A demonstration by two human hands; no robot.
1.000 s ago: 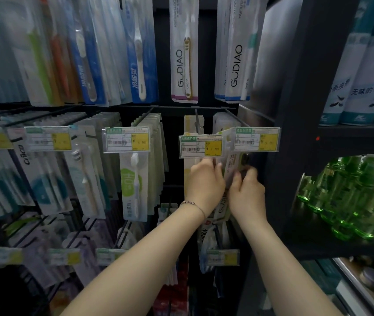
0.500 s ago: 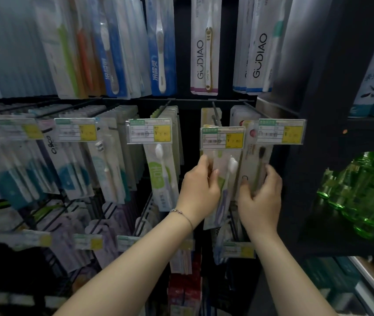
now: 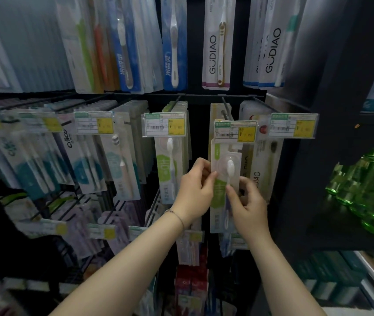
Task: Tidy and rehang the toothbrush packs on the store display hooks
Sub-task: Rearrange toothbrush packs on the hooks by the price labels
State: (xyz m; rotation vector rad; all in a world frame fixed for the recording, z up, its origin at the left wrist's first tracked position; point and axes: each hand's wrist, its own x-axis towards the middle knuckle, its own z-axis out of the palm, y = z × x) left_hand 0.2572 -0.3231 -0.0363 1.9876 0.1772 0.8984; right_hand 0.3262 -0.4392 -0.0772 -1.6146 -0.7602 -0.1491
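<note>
A green-and-white toothbrush pack (image 3: 223,169) hangs upright just below the price tag (image 3: 235,131) of the display hook (image 3: 226,108), in the middle row. My left hand (image 3: 196,190) pinches the pack's left edge with thumb and fingers. My right hand (image 3: 247,202) pinches its right side lower down, thumb on the front. A matching green pack (image 3: 170,165) hangs on the hook to the left. GUDIAO packs (image 3: 260,176) hang on the hook to the right, partly hidden behind the held pack.
Rows of hooks with toothbrush packs fill the rack above (image 3: 173,42), to the left (image 3: 85,160) and below (image 3: 188,245). A dark shelf upright (image 3: 331,65) stands at the right, with green bottles (image 3: 368,190) on its shelf. Red boxes (image 3: 190,286) sit low down.
Both hands came together on the green pack and brought it forward and upright under the price tag. My right hand left the GUDIAO packs. The view shifted slightly.
</note>
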